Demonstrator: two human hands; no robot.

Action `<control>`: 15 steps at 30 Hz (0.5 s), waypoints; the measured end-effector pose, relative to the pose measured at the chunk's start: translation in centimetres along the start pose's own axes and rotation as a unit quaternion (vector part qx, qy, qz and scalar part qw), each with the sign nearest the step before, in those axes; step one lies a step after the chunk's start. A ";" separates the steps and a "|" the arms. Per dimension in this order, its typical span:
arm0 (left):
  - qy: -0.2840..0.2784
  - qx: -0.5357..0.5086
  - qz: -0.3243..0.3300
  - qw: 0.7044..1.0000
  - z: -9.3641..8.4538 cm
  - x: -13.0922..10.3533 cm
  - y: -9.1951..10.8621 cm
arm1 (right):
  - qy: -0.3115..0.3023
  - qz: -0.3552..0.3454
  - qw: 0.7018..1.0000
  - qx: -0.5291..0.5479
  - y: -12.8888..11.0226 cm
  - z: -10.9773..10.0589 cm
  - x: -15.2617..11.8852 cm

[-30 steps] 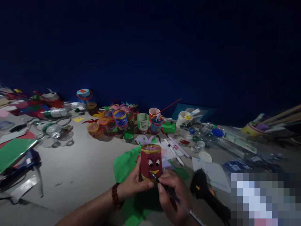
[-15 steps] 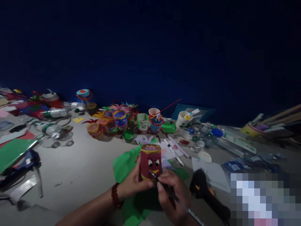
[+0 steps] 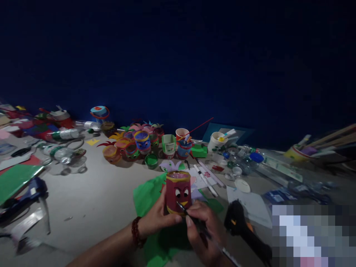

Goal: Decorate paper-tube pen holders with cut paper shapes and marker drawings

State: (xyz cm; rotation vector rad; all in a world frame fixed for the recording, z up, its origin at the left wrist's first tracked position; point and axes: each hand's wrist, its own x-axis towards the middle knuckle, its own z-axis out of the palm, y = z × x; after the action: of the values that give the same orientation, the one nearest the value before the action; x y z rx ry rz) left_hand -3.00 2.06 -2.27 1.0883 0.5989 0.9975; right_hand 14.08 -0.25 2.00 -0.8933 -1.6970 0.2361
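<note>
Left hand: fingers closed round the lower left side of a maroon cup, thumb along its base. Cup was held upright, front centre of the worktop, over a green sheet; contact with the sheet could not be told. Cup bore gold bands at rim and base, two white eyes with dark pupils, slanted dark brows, a yellow beak.

Right hand: thumb and fingers clamped on a thin brush-like tool, dark tip at the beak's left end. Pale marks on its handle, not readable.

Markings: white sheet behind the cup carried a red knot-like emblem; no lettering made out. Green-and-white cup had a label with green print, too small to read. Bottle at left wore a green label, blurred. Blue packet at right, printed in white, illegible.

Also noted: painted face cups clustered behind; two white markers lying across the emblem sheet; black glue gun with orange trigger, just right of the right hand.
</note>
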 end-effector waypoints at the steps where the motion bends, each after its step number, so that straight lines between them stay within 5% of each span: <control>1: 0.001 0.002 0.003 1.000 0.0 0.0 0.0 | -0.002 0.002 1.000 -0.002 0.0 0.0 0.0; 15: -0.001 -0.002 0.003 1.000 -0.2 0.0 -0.3 | -0.009 -0.005 1.000 -0.005 0.1 0.0 -0.1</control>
State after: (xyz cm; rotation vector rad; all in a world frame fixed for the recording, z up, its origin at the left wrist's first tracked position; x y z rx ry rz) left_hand -3.05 2.10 -2.62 1.0877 0.5933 1.0021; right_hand 14.17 -0.28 1.85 -0.8932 -1.7204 0.2306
